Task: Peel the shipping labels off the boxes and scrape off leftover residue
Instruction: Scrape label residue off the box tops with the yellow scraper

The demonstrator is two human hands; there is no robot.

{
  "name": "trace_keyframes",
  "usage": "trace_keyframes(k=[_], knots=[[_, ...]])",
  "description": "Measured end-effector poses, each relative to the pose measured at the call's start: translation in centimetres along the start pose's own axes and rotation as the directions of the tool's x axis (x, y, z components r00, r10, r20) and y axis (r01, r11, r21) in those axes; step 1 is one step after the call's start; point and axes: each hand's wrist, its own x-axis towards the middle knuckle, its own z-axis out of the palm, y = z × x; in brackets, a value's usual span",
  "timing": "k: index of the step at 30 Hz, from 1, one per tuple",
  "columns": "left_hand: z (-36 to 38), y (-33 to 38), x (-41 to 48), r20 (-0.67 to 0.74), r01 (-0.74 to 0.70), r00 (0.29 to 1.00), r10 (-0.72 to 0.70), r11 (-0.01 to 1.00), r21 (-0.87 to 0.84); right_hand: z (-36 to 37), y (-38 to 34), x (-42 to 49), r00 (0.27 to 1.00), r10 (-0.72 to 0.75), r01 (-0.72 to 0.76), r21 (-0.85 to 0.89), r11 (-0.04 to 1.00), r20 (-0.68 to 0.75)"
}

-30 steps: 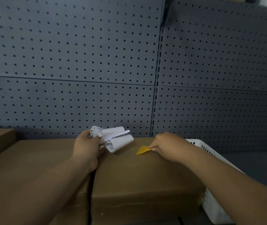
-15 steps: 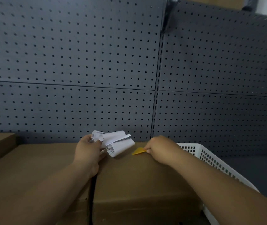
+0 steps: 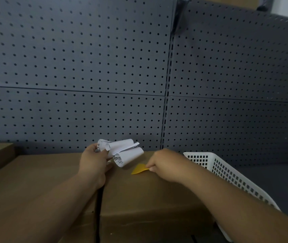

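Yellow scraper (image 3: 138,169) pinched in right hand (image 3: 166,164) on box (image 3: 148,193), curled labels (image 3: 126,149) gripped by left hand (image 3: 94,163)

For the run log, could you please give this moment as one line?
left hand: holds curled labels | right hand: pinches yellow scraper at box top

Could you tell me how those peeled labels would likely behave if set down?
Probably light and thin: the left hand holds the whole bunch of labels at one end. They are curled into loose tubes, so they may roll on the box. Sticky backs might cling to the hand; I cannot see adhesive.
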Motion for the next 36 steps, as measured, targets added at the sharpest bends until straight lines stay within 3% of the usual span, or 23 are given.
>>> trace_keyframes(k=[8, 17, 25, 32, 36], knots=[[-0.2, -0.1, 0.0, 0.007, 0.000, 1.000, 0.000, 1.000, -0.021, -2.4, 3.7, -3.0, 0.989, 0.067, -0.079, 0.087, 0.993, 0.134], [-0.3, -0.1, 0.0, 0.033, -0.013, 0.999, 0.014, 0.999, -0.042, -0.8, 0.4, -0.9, 0.999, 0.027, -0.032, 0.110, 0.993, 0.045], [-0.2, 0.2, -0.6, 0.054, -0.020, 0.998, 0.023, 0.998, -0.059, -2.5, 3.1, -4.0, 0.986, 0.108, -0.116, 0.049, 0.992, 0.127], [-0.1, 0.3, -0.6, 0.058, -0.010, 0.998, 0.013, 0.998, -0.055, -0.9, -0.2, -2.0, 0.997, 0.049, -0.051, 0.037, 0.998, 0.052], [-0.2, 0.1, -0.4, 0.059, 0.000, 0.998, 0.003, 0.998, -0.057, -1.4, 1.1, -3.4, 0.990, 0.095, -0.102, 0.060, 0.993, 0.102]])
